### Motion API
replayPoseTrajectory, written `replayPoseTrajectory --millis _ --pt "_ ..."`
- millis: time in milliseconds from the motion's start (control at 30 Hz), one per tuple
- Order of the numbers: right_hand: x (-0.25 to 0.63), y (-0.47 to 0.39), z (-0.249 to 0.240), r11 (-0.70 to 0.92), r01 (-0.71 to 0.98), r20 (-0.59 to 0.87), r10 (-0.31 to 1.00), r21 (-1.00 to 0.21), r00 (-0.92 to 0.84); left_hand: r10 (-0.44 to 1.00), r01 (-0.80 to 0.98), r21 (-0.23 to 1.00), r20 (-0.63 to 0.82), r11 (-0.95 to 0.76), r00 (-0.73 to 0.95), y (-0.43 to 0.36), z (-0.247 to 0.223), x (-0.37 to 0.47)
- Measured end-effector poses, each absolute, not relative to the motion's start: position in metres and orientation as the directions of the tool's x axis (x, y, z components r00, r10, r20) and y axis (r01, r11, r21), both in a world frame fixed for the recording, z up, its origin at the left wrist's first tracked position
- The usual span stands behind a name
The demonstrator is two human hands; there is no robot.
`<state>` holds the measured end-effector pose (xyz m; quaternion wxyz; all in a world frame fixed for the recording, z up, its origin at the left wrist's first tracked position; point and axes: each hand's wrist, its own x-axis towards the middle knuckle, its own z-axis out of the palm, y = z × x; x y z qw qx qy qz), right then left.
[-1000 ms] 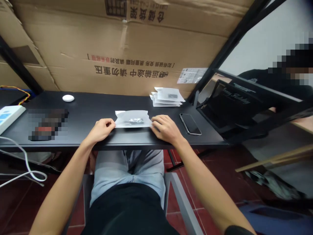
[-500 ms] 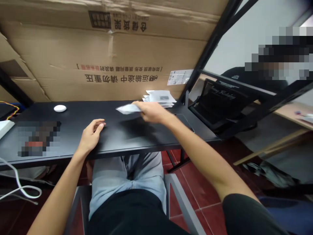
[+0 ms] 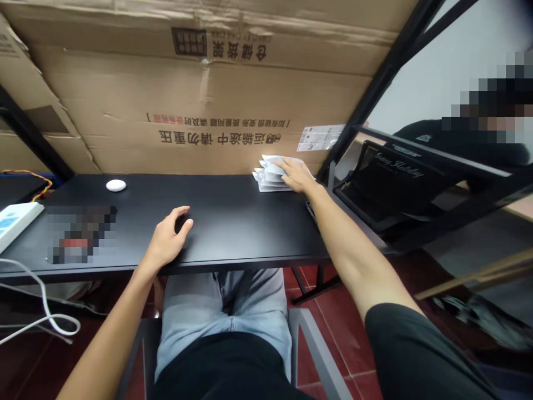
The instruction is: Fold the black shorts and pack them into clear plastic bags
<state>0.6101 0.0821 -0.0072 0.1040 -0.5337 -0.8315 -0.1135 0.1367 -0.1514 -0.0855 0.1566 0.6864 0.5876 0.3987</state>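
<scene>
My right hand (image 3: pixel 297 175) reaches to the back right of the black table (image 3: pixel 233 222). Its fingers are stretched out over the top of a stack of thin white packets (image 3: pixel 268 178), with the thumb apart at the side of the stack. The hand covers the right part of the pile. Nearer the front edge, my left hand (image 3: pixel 169 238) rests on the tabletop, its fingers loosely curved and the thumb apart. Nothing is in it.
A cardboard sheet (image 3: pixel 216 100) stands behind the table. At left are a white oval object (image 3: pixel 115 185), a blurred-out dark item (image 3: pixel 83 236), a white power strip (image 3: pixel 19 222) and a white cable (image 3: pixel 45 300). Past the black frame at right sits another person (image 3: pixel 433 130).
My right hand has moved right and back, carrying a white packet from mid-table onto the stack, where its fingers are now spread. The left hand stays nearly still; the view has shifted slightly.
</scene>
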Motion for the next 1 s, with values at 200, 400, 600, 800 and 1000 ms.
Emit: replayPoseTrajectory --millis 200,400,600,800,1000 --pt "0.592 0.050 0.007 0.432 0.902 0.348 0.846 -0.005 -0.403 0.956 0.910 0.359 0.273 -0.207 0.109 -0.154 -0.086 0.145" --pt "0.524 -0.077 -0.038 0.468 0.838 0.242 0.880 -0.280 -0.410 0.965 0.951 0.221 0.195 -0.215 0.173 -0.158 -0.086 0.151" --pt "0.497 -0.135 -0.066 0.310 0.906 0.029 0.949 -0.289 -0.315 0.967 0.954 0.206 0.179 -0.216 0.181 -0.157 -0.083 0.152" --pt "0.497 -0.132 -0.065 0.314 0.913 0.029 0.948 -0.262 -0.317 0.971 0.957 0.204 0.167 -0.206 0.173 -0.158 -0.084 0.154" --pt "0.495 -0.132 -0.066 0.315 0.912 0.028 0.947 -0.265 -0.319 0.972 0.957 0.209 0.165 -0.202 0.169 -0.158 -0.083 0.154"
